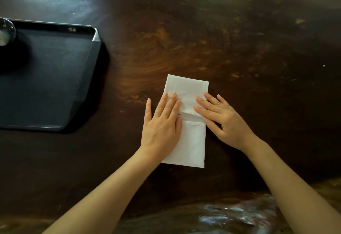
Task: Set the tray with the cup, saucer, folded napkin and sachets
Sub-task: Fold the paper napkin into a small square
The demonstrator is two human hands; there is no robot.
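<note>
Here the napkin (191, 141) lies on the dark wooden table (239, 40), a white strip folded lengthwise, with a crosswise fold near its middle. Both hands rest flat on it, fingers spread and grasping nothing: the left hand (161, 125) presses its left edge, the right hand (224, 122) its right edge, fingertips meeting the fold. The tray (94, 53) sits well apart to the left, with a shiny round object (6, 32) at its far corner, cut off by the frame.

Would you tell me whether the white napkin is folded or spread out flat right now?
Folded. The napkin is a narrow layered strip on the table, with hems crossing its middle, pressed flat under the left hand and right hand.
</note>
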